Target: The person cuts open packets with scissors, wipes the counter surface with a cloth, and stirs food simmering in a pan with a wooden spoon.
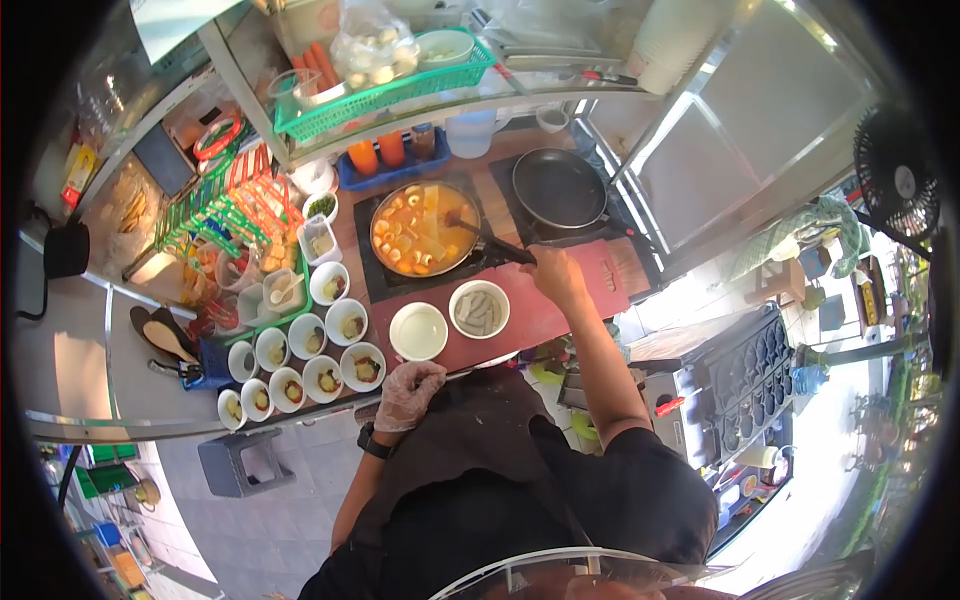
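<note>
My right hand point(556, 277) is closed around the black handle of a spatula point(500, 243); its brown head rests in the orange broth. That broth, with pale round and long pieces, fills a frying pan point(425, 229) on the left burner. In a clear plastic glove, my left hand point(410, 392) is curled closed at the counter's front edge, with nothing visible in it. Just above it stands a white bowl point(419, 331) of pale liquid. Beside that, another white bowl point(479, 309) holds grey-white strips in liquid. Both bowls sit on a red board point(560, 305).
Several white cups point(326, 380) with seasonings stand in rows at the left. A black frying pan point(560, 187) sits on the right burner. Behind are a blue tray point(395, 165) of bottles and a green basket point(385, 100) on a shelf. A fan point(898, 180) hangs right.
</note>
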`<state>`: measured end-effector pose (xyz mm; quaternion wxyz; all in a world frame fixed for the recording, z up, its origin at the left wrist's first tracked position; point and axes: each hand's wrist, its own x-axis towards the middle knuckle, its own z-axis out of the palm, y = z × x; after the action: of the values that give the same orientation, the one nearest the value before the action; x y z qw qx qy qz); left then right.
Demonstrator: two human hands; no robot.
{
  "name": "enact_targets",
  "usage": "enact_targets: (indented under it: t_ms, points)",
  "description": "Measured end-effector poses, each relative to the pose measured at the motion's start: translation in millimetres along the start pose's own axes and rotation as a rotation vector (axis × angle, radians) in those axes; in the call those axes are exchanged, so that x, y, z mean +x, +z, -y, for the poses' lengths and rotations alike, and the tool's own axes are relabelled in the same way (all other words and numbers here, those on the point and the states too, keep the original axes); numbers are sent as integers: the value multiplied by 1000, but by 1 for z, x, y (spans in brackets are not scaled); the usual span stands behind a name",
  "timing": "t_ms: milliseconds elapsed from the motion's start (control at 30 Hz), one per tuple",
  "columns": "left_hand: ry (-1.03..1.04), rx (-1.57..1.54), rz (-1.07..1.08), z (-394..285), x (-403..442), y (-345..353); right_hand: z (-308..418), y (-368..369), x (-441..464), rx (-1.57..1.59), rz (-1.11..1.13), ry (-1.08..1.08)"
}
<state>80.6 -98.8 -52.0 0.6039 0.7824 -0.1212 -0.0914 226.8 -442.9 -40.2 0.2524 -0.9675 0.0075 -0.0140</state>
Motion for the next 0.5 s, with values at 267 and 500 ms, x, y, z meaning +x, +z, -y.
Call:
enact_targets:
  t_ms: [267, 500]
  points:
    - [-82, -29, 25, 31, -4, 4, -28, -20, -14, 354, -56, -134]
    - [-153, -117, 90, 24, -2, 7, -150, 30, -17, 206, -254, 183]
